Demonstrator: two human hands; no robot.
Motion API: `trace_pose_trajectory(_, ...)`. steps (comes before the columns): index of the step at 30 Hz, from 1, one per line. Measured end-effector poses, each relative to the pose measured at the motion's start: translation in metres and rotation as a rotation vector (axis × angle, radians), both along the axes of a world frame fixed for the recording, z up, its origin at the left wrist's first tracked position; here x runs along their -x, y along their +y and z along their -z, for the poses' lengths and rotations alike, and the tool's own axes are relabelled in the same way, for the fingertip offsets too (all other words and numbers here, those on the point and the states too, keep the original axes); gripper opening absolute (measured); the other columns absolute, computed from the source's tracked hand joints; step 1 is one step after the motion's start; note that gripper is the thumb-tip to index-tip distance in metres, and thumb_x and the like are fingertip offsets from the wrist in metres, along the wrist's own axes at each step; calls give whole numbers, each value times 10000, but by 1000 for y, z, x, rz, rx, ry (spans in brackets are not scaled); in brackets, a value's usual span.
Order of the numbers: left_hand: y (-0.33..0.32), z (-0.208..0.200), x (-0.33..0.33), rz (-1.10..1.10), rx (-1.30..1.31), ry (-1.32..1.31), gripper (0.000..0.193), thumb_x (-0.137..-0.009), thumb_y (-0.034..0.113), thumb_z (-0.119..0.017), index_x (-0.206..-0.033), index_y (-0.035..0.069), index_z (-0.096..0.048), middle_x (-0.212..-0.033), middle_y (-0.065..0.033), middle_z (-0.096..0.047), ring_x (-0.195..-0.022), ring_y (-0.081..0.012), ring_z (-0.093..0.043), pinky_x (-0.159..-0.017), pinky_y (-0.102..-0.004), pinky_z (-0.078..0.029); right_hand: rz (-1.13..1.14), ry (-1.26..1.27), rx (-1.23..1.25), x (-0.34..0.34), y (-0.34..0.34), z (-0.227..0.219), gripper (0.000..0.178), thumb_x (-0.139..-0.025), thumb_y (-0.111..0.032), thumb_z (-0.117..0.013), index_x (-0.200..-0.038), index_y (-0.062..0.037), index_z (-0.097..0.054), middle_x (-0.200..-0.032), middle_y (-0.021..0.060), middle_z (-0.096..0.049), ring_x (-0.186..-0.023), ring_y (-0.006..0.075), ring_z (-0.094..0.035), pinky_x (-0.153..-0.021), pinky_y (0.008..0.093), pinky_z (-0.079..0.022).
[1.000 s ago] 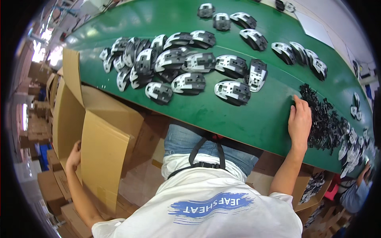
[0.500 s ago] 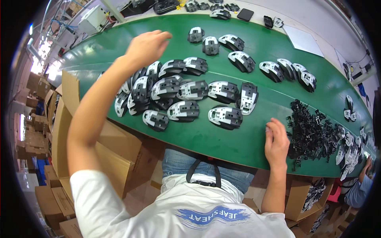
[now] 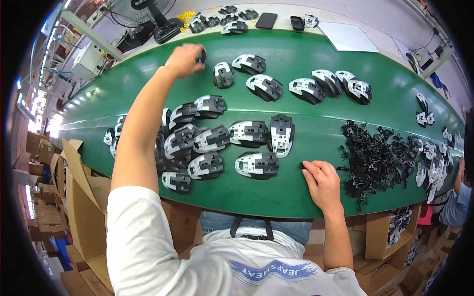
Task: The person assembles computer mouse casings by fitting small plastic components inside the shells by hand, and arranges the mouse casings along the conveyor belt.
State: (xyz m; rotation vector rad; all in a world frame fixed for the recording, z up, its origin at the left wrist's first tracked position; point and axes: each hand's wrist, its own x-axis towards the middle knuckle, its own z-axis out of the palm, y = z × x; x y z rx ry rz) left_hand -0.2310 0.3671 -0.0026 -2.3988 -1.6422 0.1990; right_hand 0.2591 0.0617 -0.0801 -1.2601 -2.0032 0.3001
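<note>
Where the left hand [image 3: 185,60] grips a shell [image 3: 203,55], its visible length runs front-to-back.

Downward head-worn fisheye above green table [image 3: 284,196]

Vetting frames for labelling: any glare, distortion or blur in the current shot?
Head view: white glare on the left end of the green table; head view: fisheye bows the table's edges, picture corners go black; head view: pieces in the heap of black parts blend together; head view: left hand reads clearly, any blur slight.
</note>
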Motion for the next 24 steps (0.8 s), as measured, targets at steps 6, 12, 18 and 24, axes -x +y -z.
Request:
trace_pose_trajectory(6,-45,-44,18,-151,-463,-1766,727,-1055,541,-661,-1519,-4,-532,-1470,-156,-659,-1362,-336,-630,-1125,-453,-510,-114,-71,-86,1,2,-1,198,-888,-2,-812,-1068,-81,-789,-1024,76,-756,-912,322,-702,-820,421,-566)
trace_pose_trajectory(12,-242,-48,-160,461,528,-2502,730,-1103,535,-520,-1580,-16,-477,-1542,-163,-604,-1405,-329,-596,-1167,-513,-501,-13,217,19,-7,-10,4,282,-913,13,-811,-1186,-54,-790,-1061,101,-814,-966,266,-748,-885,376,-577)
trace_pose_trajectory(18,-379,34,-228,167,1174,-2832,722,-1147,449,-307,-1695,-20,-322,-1553,-154,-607,-1365,-319,-638,-1161,-484,-529,-221,560,39,23,-50,-67,369,-868,122,-785,-1207,-22,-769,-1013,119,-813,-863,206,-746,-803,302,-590)
trace_pose_trajectory(24,-417,39,-243,-155,1295,-2834,723,-1162,486,-291,-1700,5,-323,-1504,-124,-638,-1352,-263,-648,-1156,-432,-523,-457,406,35,40,-70,-88,343,-795,83,-824,-1111,-42,-780,-1008,85,-808,-876,241,-763,-803,347,-604)
